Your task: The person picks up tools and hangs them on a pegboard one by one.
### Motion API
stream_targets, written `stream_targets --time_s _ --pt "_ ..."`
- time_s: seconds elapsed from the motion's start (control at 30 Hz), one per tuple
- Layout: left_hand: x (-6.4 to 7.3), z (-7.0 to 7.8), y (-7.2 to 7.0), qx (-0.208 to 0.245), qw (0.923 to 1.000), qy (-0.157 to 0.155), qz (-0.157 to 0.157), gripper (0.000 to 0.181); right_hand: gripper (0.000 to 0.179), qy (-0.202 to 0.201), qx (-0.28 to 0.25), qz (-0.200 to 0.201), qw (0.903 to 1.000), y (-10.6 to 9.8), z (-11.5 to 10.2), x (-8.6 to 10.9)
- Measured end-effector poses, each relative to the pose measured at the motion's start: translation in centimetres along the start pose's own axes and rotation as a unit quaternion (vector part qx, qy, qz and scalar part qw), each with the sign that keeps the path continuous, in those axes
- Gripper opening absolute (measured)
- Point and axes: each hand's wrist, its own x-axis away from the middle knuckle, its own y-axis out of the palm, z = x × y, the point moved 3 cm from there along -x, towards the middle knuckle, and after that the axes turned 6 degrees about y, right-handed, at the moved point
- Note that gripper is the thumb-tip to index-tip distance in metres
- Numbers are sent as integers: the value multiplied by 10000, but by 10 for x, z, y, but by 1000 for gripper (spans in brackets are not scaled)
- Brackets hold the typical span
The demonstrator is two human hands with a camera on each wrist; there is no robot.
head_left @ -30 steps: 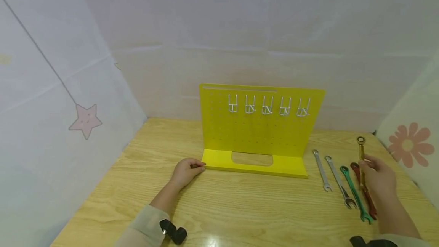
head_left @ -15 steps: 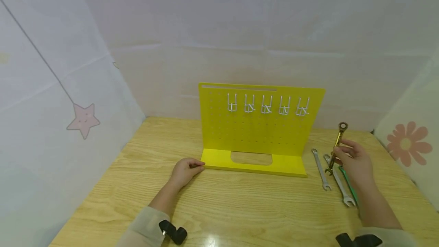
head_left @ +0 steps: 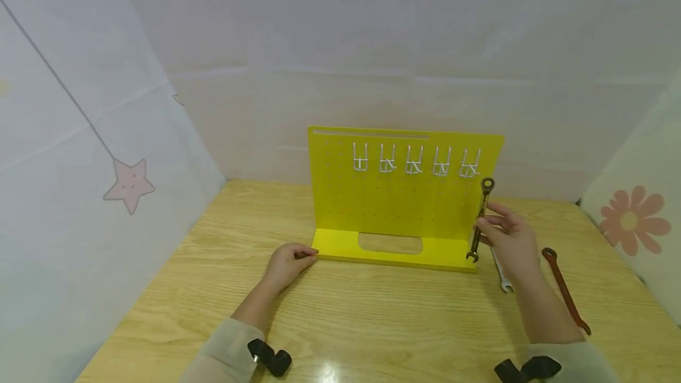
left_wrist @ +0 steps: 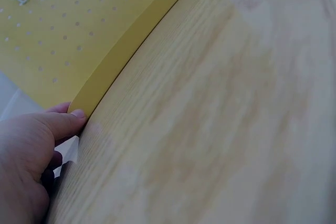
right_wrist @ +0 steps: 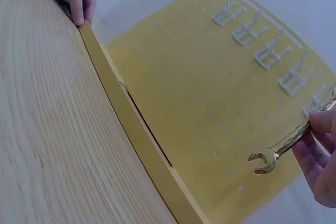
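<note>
We see a gold wrench [right_wrist: 287,142], a red wrench [head_left: 566,290], a silver wrench [head_left: 504,281], a hole-dotted yellow pegboard [head_left: 393,205], white hooks [head_left: 414,164], a yellowish wood-grained desk [head_left: 383,318], and whitish cloth [head_left: 340,22] printed with a pink star [head_left: 129,185] and reddish flower [head_left: 633,221].

From head height, the view looks forward and down across the table [head_left: 383,318], with the yellow board [head_left: 393,208] farther off. The left-wrist view peers close along the board's front edge [left_wrist: 118,59], left hand [left_wrist: 23,153] at 8 o'clock; the right-wrist view, also close, faces the board aslant, sharing that hand near 11 o'clock.
</note>
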Motion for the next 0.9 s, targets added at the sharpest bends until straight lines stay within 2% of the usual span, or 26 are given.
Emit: stream_targets --time_s 0.3,0.4,0.9 --pt "0 4 1 -40 10000 60 43 12 50 -244 -96 -224 9994 31 -18 10" --pt "0 6 1 -59 9999 94 54 13 48 -229 -3 -307 9993 42 -24 12" --pt "-2 7 -1 -20 10000 73 8 13 45 -173 -189 -886 9957 107 -44 12"
